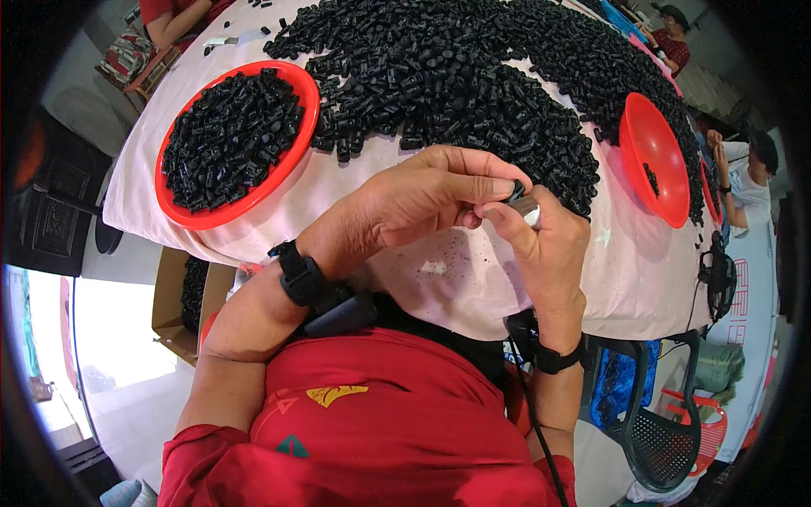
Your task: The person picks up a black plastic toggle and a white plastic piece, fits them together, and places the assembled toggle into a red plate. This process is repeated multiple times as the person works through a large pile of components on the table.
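My left hand (431, 198) is closed, pinching a small black plastic part (516, 191) between thumb and fingertips. Against that part, my right hand (545, 241) grips a short, shiny metal blade-like tool (527, 209); its exact kind is partly hidden by my fingers. Both hands meet above the near side of the cloth-covered table (473, 296). Just beyond them spreads a large heap of similar black plastic parts (456, 76). A red basin (314, 106) filled with such parts stands to the left.
Another red basin (659, 156), tilted in view, holds a few black parts at the right. Below the table's left edge sits a cardboard box (169, 296) with black pieces. Other people (748, 173) sit around the table. A dark plastic chair (663, 435) stands at lower right.
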The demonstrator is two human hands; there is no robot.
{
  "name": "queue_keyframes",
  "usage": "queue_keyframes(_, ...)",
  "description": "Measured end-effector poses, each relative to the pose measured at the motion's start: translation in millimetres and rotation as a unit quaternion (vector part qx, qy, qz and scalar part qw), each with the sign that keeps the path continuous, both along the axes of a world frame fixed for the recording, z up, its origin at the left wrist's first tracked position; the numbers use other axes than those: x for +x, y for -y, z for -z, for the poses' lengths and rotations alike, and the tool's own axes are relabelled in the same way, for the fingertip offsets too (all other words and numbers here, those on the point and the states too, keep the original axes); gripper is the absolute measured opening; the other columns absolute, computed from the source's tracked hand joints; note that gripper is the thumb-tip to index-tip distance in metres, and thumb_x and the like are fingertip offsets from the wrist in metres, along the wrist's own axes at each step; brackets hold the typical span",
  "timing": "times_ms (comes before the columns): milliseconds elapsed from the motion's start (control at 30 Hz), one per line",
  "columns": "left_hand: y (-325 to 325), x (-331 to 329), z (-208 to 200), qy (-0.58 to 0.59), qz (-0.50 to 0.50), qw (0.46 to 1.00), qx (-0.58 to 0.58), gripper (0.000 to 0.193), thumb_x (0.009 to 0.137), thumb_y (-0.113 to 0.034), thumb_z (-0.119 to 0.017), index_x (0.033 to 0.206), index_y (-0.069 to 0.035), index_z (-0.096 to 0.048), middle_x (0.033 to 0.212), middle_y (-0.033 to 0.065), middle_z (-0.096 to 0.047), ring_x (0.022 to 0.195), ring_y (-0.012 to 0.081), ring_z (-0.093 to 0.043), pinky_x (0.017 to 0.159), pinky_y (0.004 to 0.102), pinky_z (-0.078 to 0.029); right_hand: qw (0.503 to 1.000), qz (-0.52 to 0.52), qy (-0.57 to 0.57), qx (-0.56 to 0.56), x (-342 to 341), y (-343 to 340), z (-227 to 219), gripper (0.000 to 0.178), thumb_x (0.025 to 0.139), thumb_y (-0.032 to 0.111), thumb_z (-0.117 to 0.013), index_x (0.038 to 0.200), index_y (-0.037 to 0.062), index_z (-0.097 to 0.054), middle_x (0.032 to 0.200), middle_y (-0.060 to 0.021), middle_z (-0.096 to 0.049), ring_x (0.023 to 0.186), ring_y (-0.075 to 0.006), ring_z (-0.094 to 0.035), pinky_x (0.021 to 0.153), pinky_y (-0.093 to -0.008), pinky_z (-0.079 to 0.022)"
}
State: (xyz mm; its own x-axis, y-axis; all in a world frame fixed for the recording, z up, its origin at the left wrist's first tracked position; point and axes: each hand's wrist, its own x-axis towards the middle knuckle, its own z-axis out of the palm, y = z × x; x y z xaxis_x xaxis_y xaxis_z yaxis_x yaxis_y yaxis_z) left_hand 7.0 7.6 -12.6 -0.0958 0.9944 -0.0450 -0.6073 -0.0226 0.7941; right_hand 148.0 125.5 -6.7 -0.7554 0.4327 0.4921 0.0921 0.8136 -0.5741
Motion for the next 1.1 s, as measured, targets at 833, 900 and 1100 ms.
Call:
queue_keyframes(833, 0.8, -0.9, -0.1, -0.013, -0.004, 1.000, -0.006, 0.031, 0.092, -0.019, -0.063, 0.118, -0.003, -0.060, 0.093, -0.0016, -0.064, 0.078, 0.0039, -0.056, 0.070, 0.0190, -0.045, 1.000, 0.007, 0.015, -0.017, 2.4, 3.5, -6.1, 0.055, 0.073, 0.057, -0.071, 0.067, 0.0047, -0.057, 0.051, -0.0066, -0.055, 0.046, -0.0214, -0.058, 0.044, -0.0318, -0.044)
queue_keyframes(900, 1.3, -2.4, 0.7, -0.015, 0.000, 1.000, 0.003, 0.031, 0.092, -0.019, -0.062, 0.118, -0.003, -0.060, 0.093, -0.0018, -0.064, 0.078, 0.0037, -0.056, 0.070, 0.0191, -0.045, 1.000, 0.004, 0.014, -0.016, 1.5, 2.7, -5.8, 0.055, 0.073, 0.057, -0.071, 0.066, 0.0047, -0.056, 0.051, -0.0068, -0.055, 0.046, -0.0212, -0.058, 0.044, -0.0318, -0.044)
queue_keyframes(1100, 0.6, -1.1, 1.4, -0.015, -0.004, 1.000, 0.000, 0.031, 0.092, -0.019, -0.062, 0.118, -0.003, -0.060, 0.093, -0.0019, -0.064, 0.078, 0.0035, -0.056, 0.070, 0.0191, -0.045, 1.000, 0.001, 0.017, -0.002, 1.4, 2.4, -4.6, 0.054, 0.074, 0.056, -0.071, 0.066, 0.0044, -0.056, 0.051, -0.0075, -0.054, 0.045, -0.0213, -0.057, 0.045, -0.0317, -0.044)
